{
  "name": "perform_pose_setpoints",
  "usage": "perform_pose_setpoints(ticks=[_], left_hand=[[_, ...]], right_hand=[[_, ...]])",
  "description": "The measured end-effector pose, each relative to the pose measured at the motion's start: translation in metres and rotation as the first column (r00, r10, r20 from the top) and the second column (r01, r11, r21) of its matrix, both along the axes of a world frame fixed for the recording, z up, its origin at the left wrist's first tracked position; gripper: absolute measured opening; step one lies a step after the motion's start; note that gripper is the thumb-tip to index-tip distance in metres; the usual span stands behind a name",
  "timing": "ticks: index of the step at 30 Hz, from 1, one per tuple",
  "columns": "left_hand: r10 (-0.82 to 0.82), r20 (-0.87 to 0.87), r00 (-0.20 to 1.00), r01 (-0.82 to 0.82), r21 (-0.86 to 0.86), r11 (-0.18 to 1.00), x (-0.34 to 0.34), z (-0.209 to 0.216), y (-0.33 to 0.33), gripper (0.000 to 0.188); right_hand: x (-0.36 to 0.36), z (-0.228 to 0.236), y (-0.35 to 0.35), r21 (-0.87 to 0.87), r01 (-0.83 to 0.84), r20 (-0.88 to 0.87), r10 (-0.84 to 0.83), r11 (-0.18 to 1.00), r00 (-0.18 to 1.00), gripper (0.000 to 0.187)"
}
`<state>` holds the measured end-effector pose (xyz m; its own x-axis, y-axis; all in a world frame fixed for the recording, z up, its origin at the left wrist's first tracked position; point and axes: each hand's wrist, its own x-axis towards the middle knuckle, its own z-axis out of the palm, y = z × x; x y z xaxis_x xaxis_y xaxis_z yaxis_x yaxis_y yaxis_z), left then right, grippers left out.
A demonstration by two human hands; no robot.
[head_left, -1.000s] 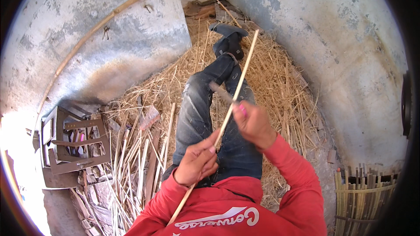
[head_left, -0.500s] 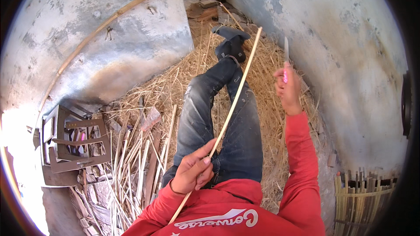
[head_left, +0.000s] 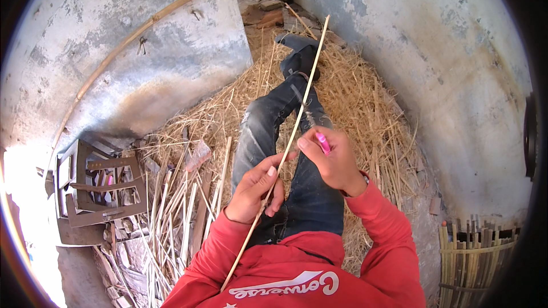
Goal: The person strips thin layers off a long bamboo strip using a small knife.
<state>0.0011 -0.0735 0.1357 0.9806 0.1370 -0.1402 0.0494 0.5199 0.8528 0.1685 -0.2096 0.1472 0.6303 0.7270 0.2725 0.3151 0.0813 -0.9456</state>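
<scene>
one long pale strip (head_left: 295,132) is gripped partway along by the left hand (head_left: 255,191) and slanted over the legs (head_left: 254,142), presumably so its far length is left free for the pink-handled knife (head_left: 310,118) clasped in the right hand (head_left: 334,162).

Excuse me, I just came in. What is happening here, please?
The person's left hand holds a long, pale strip, which slants over the dark jeans. The right hand grips a pink-handled knife; its blade crosses the strip in this view, but whether they touch is unclear. Straw-like scraps lie around the legs.
</scene>
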Motion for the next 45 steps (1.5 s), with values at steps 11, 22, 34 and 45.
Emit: perform_pose_setpoints(ticks=[11, 22, 34, 45], left_hand=[[0.059, -0.063, 0.996, -0.058, 0.021, 0.998, 0.002, 0.013, -0.008, 0.043], [0.06, -0.083, 0.995, -0.072, -0.152, 0.986, -0.015, 0.008, -0.017, 0.046], [-0.014, -0.175, 0.984, -0.03, -0.247, 0.969, -0.072, 0.008, -0.04, 0.049], [0.059, -0.121, 0.991, -0.071, -0.1, 0.992, -0.057, 0.004, -0.029, 0.049]], right_hand=[[-0.023, -0.002, -0.015, -0.277, 0.0, 0.352, 0.101, 0.961, 0.931, 0.045], [-0.001, -0.033, 0.0, -0.088, 0.231, 0.651, -0.12, 0.969, 0.75, 0.046], [0.212, -0.035, 0.003, -0.08, 0.669, 0.501, -0.55, 0.739, 0.668, 0.068], [0.014, -0.007, 0.02, -0.085, 0.163, 0.183, -0.146, 0.983, 0.972, 0.045]])
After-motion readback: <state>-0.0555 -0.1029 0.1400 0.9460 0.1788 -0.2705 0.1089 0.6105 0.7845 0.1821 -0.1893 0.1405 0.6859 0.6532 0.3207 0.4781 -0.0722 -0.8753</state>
